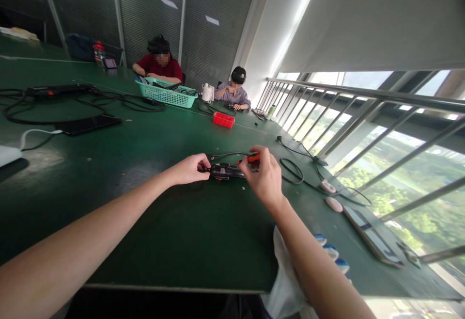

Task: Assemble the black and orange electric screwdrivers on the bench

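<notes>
My left hand (196, 167) is closed around the cord end of a slim black corded device (222, 171), which lies lengthwise on the green table. Over its other end, my right hand (267, 176) grips a screwdriver (255, 157) with an orange and black handle. The screwdriver's tip is hidden, so I cannot tell whether it touches the device. A dark cable (227, 154) runs just behind both hands.
A red tray (224, 120) and a teal basket (174, 95) stand farther back, near two people seated at the table. Cables and a phone (90, 123) lie left. At right are a looped cord (292, 171), a tablet-like device (372, 236), gloves (286, 270) and a railing (363, 97).
</notes>
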`<state>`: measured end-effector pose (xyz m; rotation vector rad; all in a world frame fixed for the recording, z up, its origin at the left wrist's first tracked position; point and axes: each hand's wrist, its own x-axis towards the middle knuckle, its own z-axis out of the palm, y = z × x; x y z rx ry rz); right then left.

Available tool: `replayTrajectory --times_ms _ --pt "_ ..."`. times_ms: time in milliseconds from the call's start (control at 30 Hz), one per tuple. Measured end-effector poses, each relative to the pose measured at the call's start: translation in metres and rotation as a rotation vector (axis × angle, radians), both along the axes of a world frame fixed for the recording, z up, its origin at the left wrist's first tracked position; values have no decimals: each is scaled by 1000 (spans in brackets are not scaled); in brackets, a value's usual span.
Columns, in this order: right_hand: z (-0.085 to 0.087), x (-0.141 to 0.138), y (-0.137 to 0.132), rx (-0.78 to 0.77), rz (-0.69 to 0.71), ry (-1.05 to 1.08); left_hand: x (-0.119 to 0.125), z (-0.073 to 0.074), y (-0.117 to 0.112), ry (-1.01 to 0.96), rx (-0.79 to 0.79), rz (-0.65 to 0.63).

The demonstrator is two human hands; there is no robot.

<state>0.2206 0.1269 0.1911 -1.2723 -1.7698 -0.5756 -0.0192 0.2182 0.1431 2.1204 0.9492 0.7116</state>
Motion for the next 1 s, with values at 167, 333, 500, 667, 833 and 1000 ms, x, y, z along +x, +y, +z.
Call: replayTrajectory --times_ms 167,333,500,667,833,1000 --pt "4 1 -2 -8 7 -52 0 1 -1 -13 -10 -3" --pt "3 8 -3 58 66 -15 1 4 -3 -4 -15 17" --pt "4 6 -3 39 99 -183 1 1 -2 4 -1 14" --pt "9 4 -5 -26 64 -258 0 -2 1 -9 19 4" --pt "3 2 -6 -100 208 -92 1 -1 0 -19 20 2" --pt "1 6 -6 -85 355 32 0 1 -1 3 5 9"
